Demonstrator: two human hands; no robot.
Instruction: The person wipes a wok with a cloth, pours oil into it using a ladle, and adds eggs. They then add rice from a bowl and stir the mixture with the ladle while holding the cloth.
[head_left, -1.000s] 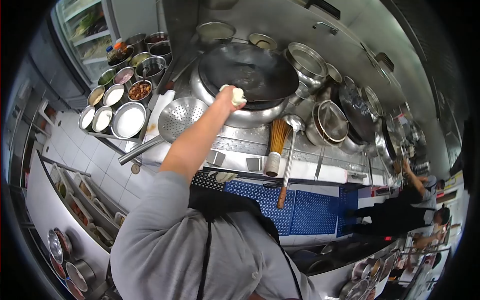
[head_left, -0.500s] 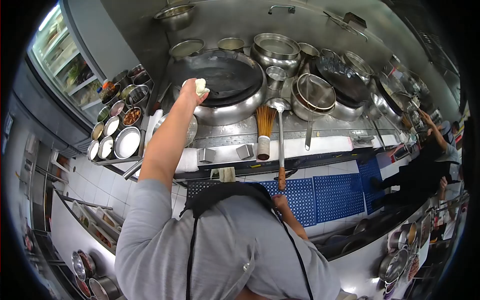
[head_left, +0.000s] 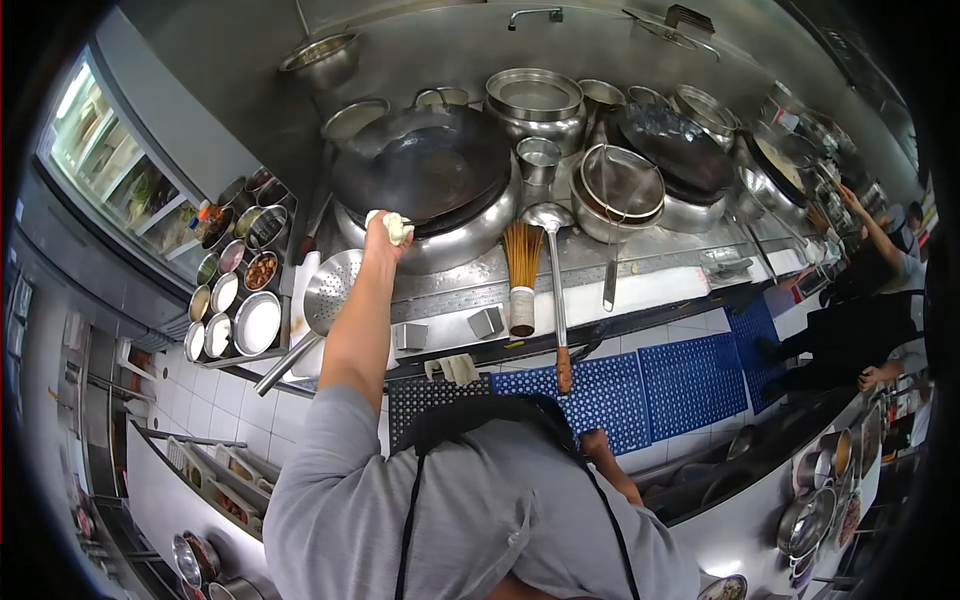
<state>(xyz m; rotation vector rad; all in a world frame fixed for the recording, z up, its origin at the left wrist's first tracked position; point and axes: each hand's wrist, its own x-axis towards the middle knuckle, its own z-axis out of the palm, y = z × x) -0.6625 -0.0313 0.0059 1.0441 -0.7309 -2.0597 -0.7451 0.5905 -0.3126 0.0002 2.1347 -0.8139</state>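
My left hand point(head_left: 384, 240) is closed on a folded white cloth point(head_left: 398, 229), pressed at the near rim of a large black wok point(head_left: 425, 165). The wok sits on a round steel burner ring point(head_left: 455, 250), its far loop handle showing at the back. Whether a near handle lies under the cloth is hidden. My right hand point(head_left: 595, 443) hangs low beside my apron, apart from the wooden end of a ladle point(head_left: 558, 280); its fingers are too hidden to read. A perforated strainer point(head_left: 330, 290) lies left of my forearm, and a bamboo brush point(head_left: 522, 270) stands beside the ladle.
Seasoning containers point(head_left: 258, 322) crowd the left side. A second wok point(head_left: 675, 150), a wire strainer point(head_left: 622, 185) and several steel pots point(head_left: 535, 95) line the range. Blue mats point(head_left: 690, 385) cover the floor. A co-worker point(head_left: 860, 330) stands at far right.
My left hand has come down from above the wok to its near rim, still with the cloth. The wok's far handle now shows. My right hand has moved away from the ladle's end.
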